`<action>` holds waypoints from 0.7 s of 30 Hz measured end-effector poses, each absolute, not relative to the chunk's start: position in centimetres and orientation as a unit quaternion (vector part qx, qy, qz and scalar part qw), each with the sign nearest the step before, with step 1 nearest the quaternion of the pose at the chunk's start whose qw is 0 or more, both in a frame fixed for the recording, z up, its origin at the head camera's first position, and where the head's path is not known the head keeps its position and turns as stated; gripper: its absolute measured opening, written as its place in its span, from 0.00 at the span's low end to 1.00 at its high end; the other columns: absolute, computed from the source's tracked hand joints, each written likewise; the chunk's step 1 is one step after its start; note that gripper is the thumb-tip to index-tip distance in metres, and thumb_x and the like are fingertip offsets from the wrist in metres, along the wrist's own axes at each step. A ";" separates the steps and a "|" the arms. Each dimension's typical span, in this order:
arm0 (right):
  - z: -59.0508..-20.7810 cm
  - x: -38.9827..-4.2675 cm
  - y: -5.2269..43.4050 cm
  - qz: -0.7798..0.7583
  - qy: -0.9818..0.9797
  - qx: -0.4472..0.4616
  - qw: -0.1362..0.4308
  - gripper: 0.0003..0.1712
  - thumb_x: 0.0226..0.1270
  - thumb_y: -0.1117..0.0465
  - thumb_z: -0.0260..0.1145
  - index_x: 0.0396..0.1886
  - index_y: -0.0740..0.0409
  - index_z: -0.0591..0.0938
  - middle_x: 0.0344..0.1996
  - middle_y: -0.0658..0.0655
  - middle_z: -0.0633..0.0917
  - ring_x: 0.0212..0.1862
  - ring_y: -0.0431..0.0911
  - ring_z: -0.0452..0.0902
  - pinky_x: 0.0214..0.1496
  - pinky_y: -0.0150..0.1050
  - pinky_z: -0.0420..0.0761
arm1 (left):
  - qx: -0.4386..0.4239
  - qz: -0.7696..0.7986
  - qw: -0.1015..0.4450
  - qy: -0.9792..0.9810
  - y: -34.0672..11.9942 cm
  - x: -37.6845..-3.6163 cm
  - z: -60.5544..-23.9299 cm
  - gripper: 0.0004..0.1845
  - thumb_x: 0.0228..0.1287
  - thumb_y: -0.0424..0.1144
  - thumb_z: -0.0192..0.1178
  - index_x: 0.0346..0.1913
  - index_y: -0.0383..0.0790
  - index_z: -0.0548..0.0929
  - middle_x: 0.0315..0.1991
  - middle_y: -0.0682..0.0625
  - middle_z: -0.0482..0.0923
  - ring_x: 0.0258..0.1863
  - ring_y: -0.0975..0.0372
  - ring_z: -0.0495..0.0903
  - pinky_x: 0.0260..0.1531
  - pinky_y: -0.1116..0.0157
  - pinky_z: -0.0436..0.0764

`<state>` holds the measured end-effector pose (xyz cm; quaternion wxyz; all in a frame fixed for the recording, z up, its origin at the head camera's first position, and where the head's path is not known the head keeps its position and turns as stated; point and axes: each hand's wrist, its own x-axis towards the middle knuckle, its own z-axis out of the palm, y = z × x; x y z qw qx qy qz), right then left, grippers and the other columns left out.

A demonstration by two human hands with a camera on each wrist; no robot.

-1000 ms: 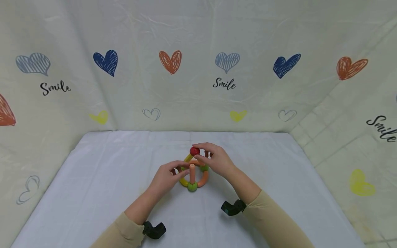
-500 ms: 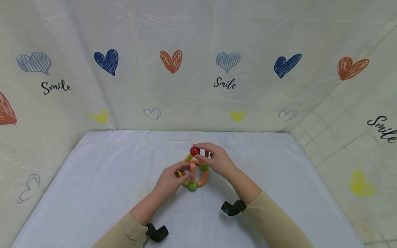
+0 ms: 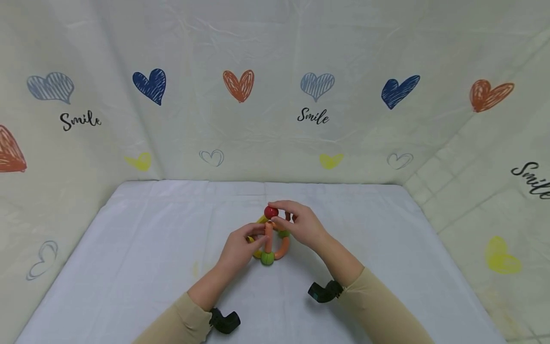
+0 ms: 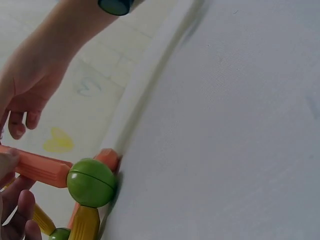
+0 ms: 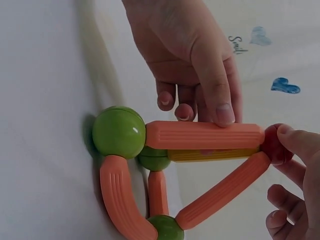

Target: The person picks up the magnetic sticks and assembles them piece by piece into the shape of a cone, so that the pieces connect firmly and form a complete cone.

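On the table stands a magnetic stick-and-ball frame: green balls (image 5: 118,132) joined by curved orange (image 5: 120,195) and yellow sticks in a ring. A straight orange stick (image 5: 200,136) rises from the front green ball (image 3: 267,258); my left hand (image 3: 240,247) pinches it between thumb and fingers. Its upper end reaches the red ball (image 5: 274,145), which my right hand (image 3: 307,224) pinches at the top. A second orange stick (image 5: 225,190) and a yellow stick (image 5: 215,156) also slope up to the red ball. Fingers hide part of the ring's left side.
A white cloth (image 3: 129,248) covers the table. Behind it hangs a pale curtain (image 3: 275,43) printed with hearts. A black wrist camera (image 3: 225,321) sits at the left cuff, another wrist camera (image 3: 325,291) at the right.
My left hand has moved right and taken hold of the straight orange stick, whose top now leans to the red ball. The right hand keeps its hold on the ball, nearly still.
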<state>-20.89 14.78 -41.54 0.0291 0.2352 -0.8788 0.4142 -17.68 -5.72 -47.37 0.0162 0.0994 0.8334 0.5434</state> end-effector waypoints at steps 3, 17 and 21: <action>-41.7 -20.6 14.8 0.416 -0.875 0.246 0.039 0.22 0.66 0.54 0.71 0.60 0.42 0.83 0.52 0.43 0.83 0.38 0.44 0.73 0.32 0.36 0.75 | 0.097 0.540 0.014 0.836 -5.6 -17.7 -47.4 0.16 0.64 0.48 0.68 0.53 0.52 0.85 0.41 0.60 0.85 0.39 0.63 0.79 0.38 0.64 0.78; -42.3 -19.7 14.5 0.404 -0.870 0.273 0.077 0.24 0.65 0.58 0.72 0.61 0.45 0.82 0.54 0.46 0.83 0.35 0.41 0.73 0.32 0.34 0.76 | 0.100 0.531 0.014 0.841 -5.7 -17.2 -47.0 0.15 0.64 0.49 0.68 0.51 0.52 0.85 0.40 0.59 0.85 0.40 0.64 0.80 0.39 0.62 0.79; -42.7 -19.5 14.6 0.400 -0.876 0.260 0.072 0.30 0.65 0.57 0.72 0.67 0.45 0.77 0.54 0.47 0.82 0.35 0.41 0.73 0.31 0.33 0.76 | 0.114 0.506 0.018 0.855 -6.1 -17.0 -47.3 0.16 0.64 0.52 0.67 0.53 0.54 0.84 0.40 0.60 0.83 0.36 0.64 0.79 0.35 0.65 0.80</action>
